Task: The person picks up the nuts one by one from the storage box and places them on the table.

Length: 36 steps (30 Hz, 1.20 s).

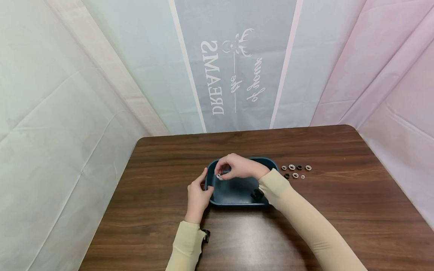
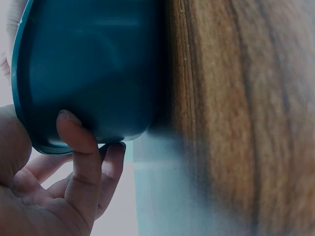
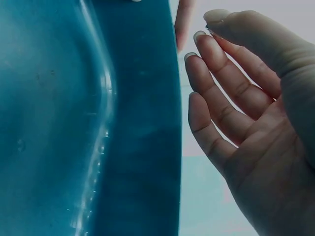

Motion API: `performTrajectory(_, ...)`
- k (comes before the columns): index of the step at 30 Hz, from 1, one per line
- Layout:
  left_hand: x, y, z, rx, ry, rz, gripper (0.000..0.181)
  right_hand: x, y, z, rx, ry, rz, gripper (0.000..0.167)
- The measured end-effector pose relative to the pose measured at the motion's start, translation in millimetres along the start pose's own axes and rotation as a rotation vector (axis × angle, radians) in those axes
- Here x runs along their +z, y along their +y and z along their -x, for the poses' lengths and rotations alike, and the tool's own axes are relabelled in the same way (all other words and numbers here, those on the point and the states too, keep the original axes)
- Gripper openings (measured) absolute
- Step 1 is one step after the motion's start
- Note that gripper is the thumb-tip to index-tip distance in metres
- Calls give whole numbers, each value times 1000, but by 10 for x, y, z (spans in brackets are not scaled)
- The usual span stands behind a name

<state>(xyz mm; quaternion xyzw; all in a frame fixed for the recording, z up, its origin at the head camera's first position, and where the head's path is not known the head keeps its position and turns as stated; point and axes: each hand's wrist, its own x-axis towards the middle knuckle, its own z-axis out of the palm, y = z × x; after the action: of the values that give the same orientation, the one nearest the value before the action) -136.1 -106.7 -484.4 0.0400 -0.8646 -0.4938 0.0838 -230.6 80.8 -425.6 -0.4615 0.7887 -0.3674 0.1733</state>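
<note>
A dark blue-green tray (image 1: 237,192) lies on the wooden table. With fingers against its outer wall and thumb over the rim, my left hand (image 1: 198,194) grips the left end; the left wrist view shows the fingers (image 2: 81,147) bent against the wall. Over the tray's left part, my right hand (image 1: 239,165) pinches a small silver ring (image 1: 218,176) between thumb and index finger. In the right wrist view the thumb tip covers most of that pinch, and the other fingers (image 3: 216,108) are loosely bent. A pale bit (image 3: 136,0) shows against the tray wall at the top edge.
Right of the tray, several small rings (image 1: 292,167), silver and black, lie in two rows. A dark wrist device (image 1: 257,194) hangs under the right sleeve. Cloth (image 1: 244,67) with mirrored lettering hangs behind the table (image 1: 162,169), and pale cloth flanks both sides.
</note>
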Motion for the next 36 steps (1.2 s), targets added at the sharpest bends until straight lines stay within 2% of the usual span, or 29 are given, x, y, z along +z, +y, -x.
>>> performTrajectory(16,-5,14,6,7,0,8,65,-121,-141,136,-33,47,28,18)
performTrajectory(22,-5,13,16,11,8,4,64,-120,-171,187,-34,45,17,14)
performTrajectory(36,7,8,8,-7,16,-9,64,-172,-230,352,-28,73,-10,16)
